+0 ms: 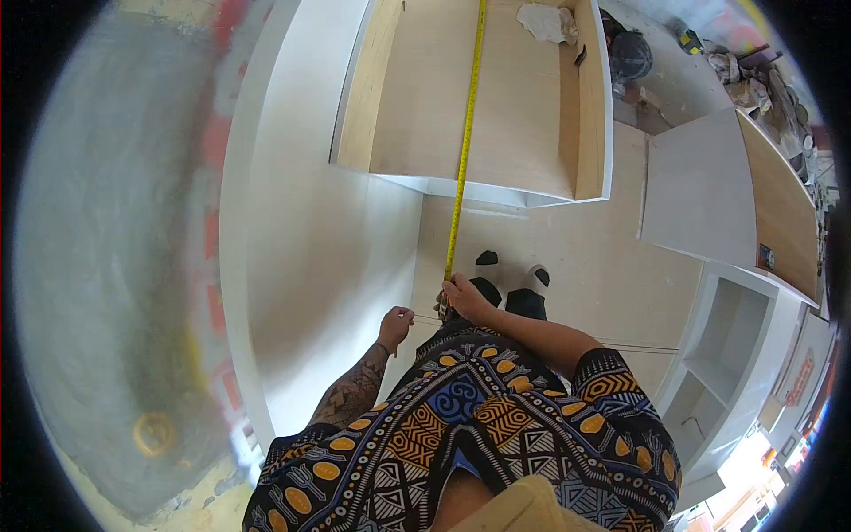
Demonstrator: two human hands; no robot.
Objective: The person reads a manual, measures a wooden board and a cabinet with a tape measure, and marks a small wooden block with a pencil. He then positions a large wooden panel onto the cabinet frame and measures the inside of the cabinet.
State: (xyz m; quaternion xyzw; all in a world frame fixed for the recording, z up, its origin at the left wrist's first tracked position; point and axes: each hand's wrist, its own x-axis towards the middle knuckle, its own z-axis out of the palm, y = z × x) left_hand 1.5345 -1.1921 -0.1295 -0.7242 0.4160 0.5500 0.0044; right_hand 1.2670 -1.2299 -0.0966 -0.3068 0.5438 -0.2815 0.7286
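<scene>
My right hand (468,300) is closed around the case of a tape measure (444,307) in front of my waist, and its fingers hide most of the case. From there the yellow tape blade (467,133) runs straight out and away over the cabinet, past the top of the view. My left hand (397,326) hangs beside it, near the white panel, with the fingers curled in. A thin pencil-like stick (395,354) pokes out below that fist; the rest is covered. Under the blade lies an open cabinet box (496,115) with a light wood inside.
A tall white panel (328,239) stands along my left. On the right are a white cabinet (700,186) and an open shelf unit (718,337). A crumpled paper (547,23) lies in the cabinet box. Bags and clutter (762,84) fill the far right corner.
</scene>
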